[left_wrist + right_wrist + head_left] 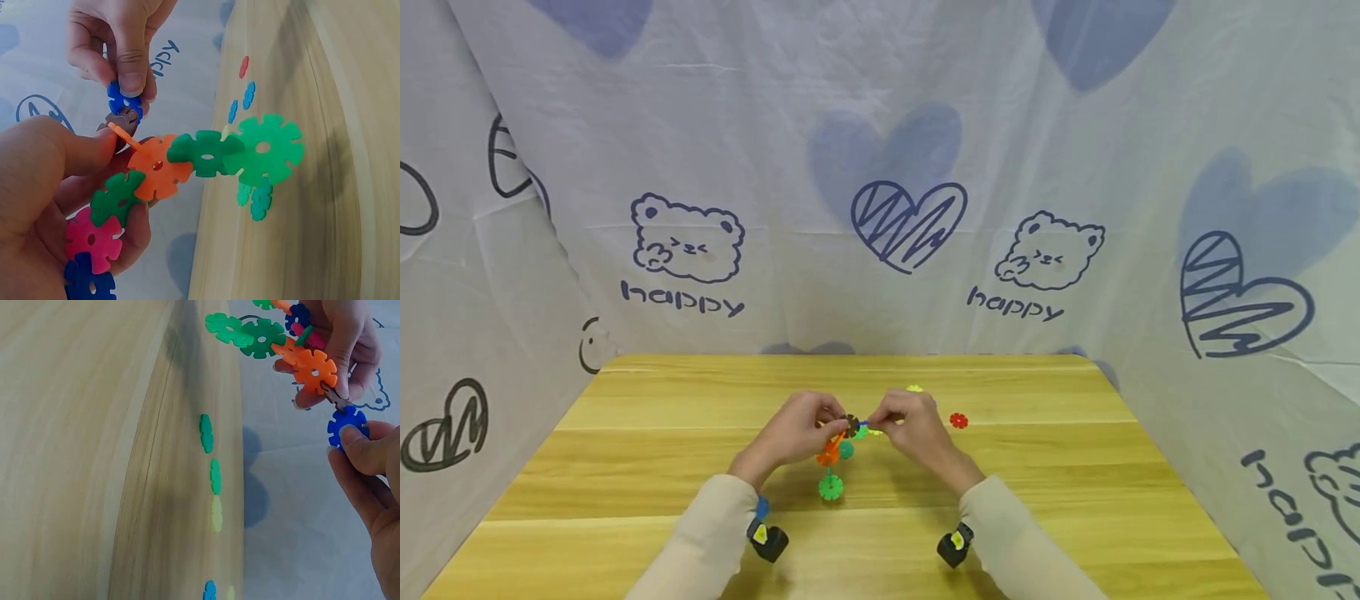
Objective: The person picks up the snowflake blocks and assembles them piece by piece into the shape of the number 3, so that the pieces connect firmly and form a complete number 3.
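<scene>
My left hand [797, 432] holds a chain of notched plastic snowflake discs over the table. In the left wrist view, the chain includes an orange disc [161, 169], a light green disc [269, 150] on its outer end, a dark green disc [119, 199], a pink disc [94, 240] and a navy disc [87, 284] along the palm. A brown disc [851, 426] sits at the left fingertips, partly hidden. Between thumb and fingers, my right hand [917, 425] pinches a blue disc [345, 428], its edge meeting the brown one.
Loose discs lie on the wooden table [1037, 500]: a red disc [958, 421] right of the hands, plus a green disc [207, 433], a yellow disc [217, 514] and a blue disc [210, 590]. A printed curtain [775, 167] hangs behind the table and along its sides.
</scene>
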Motion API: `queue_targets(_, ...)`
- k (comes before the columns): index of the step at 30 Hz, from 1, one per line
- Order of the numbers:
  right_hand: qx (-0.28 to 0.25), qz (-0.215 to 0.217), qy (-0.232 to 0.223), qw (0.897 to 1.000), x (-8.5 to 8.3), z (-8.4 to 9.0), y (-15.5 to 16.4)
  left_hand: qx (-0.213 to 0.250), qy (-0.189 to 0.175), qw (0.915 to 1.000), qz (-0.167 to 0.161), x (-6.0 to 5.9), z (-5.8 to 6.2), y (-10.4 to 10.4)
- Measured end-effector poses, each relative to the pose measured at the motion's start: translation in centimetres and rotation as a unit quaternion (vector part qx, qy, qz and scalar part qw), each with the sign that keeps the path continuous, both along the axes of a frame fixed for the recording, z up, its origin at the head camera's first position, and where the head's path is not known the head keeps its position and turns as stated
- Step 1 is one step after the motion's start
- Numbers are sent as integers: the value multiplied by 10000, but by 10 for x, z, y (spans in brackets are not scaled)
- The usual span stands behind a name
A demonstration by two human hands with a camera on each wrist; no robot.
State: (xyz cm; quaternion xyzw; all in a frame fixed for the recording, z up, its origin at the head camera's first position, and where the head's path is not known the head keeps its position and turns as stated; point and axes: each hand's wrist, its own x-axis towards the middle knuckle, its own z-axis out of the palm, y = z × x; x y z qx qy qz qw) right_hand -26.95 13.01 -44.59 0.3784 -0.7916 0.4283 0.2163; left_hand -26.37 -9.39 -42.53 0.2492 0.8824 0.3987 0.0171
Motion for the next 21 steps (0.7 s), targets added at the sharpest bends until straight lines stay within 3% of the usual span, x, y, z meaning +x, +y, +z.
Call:
queue_targets(11,522,-50,1083,9927,0,5,-3,131,-80,9998,101,-2,2,5)
queue_targets(21,1061,155,1456,9835,0,6,-4,288,-82,9994,-168,-1,-1,4)
